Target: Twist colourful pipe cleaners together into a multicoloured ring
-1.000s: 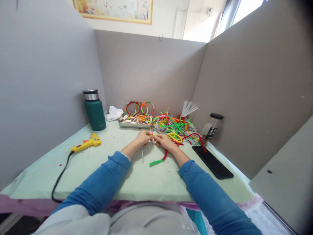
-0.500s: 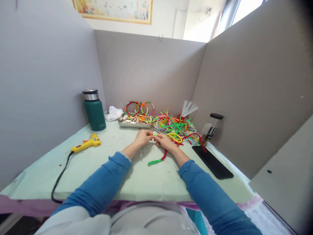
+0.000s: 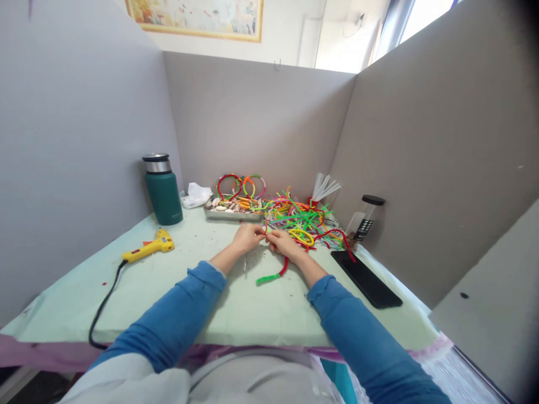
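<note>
My left hand and my right hand meet fingertip to fingertip above the table, both pinched closed on a pipe cleaner. Its wrapped red and green end hangs below my right hand, curving left. A short orange-red tip sticks up between the fingers. Under my left hand a thin whitish strand hangs down. The part between the fingertips is mostly hidden. Just beyond my right hand lies a heap of coloured pipe cleaners, with a yellow coil at its near edge.
A metal tray of shells stands at the back, coloured rings behind it. A yellow glue gun with a black cord and a green bottle are left. At right are a phone, a clear bottle and white sticks.
My hands stay in nearly the same place while the fingers work. The short tip between them has turned more upright and redder, and the hanging green end has swayed slightly.
</note>
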Available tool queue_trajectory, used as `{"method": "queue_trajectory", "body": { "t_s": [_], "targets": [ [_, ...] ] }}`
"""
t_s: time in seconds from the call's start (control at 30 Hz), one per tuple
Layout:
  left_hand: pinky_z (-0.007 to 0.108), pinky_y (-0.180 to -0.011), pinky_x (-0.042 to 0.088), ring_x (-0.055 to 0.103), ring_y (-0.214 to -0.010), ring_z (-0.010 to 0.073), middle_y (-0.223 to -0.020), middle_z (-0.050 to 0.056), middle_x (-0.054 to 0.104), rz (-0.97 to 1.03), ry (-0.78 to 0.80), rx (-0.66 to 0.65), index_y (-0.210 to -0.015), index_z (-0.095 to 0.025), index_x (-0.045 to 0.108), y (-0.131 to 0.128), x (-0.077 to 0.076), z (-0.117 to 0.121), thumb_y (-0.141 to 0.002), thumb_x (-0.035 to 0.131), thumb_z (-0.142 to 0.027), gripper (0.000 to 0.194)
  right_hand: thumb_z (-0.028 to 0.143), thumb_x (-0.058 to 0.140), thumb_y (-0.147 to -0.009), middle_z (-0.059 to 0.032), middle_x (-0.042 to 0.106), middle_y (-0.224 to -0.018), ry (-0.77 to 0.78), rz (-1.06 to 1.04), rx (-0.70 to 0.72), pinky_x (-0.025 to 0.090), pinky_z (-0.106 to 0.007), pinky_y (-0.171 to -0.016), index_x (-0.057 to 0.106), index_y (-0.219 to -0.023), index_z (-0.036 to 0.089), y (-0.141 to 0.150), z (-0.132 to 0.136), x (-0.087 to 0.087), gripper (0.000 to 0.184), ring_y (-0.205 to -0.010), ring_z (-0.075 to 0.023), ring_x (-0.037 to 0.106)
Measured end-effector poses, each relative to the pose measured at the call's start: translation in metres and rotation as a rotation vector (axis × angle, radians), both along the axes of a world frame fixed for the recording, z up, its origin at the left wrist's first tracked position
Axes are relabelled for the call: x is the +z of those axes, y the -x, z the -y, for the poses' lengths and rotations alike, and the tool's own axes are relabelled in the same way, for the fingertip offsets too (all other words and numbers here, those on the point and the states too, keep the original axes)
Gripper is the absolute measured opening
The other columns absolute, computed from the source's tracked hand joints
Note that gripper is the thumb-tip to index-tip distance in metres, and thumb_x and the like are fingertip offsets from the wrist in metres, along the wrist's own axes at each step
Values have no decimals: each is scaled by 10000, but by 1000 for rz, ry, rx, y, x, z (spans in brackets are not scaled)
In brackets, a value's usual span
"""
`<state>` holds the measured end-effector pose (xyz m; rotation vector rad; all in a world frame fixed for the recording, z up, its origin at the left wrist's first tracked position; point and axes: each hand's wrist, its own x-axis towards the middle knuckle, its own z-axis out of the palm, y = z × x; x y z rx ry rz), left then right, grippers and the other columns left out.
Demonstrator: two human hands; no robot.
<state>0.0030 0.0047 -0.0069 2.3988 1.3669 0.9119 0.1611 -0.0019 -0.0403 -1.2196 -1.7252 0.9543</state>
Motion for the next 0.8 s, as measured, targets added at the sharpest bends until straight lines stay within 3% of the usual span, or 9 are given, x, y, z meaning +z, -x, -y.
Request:
{"method": "queue_trajectory", "body": {
  "t_s": [0.33,0.57,0.8],
  "targets": [
    [215,-622,369,565,-675,129,-733,11,676,25,6,35,-753,-185,703,0,0,0,-692,571,-303,187,405,491,-760,40,515,-531,-15,-52,18,229,-178,-352,524,-765,164,1,4,3,244,-359,-41,329],
    [214,-636,380,570,-685,129,-752,9,683,11,-12,-16,-751,-188,703,-1,-3,-2,-702,570,-295,178,355,474,-771,39,506,-505,-9,-39,35,223,-179,-338,501,-704,165,1,3,2,203,-347,-44,332],
    [219,-625,384,573,-675,130,-744,12,677,11,-2,19,-748,-178,685,-2,-4,-4,-690,573,-267,155,373,470,-776,36,500,-494,-8,-31,41,216,-180,-337,507,-694,161,1,4,4,231,-341,-42,322]
  ]
}}
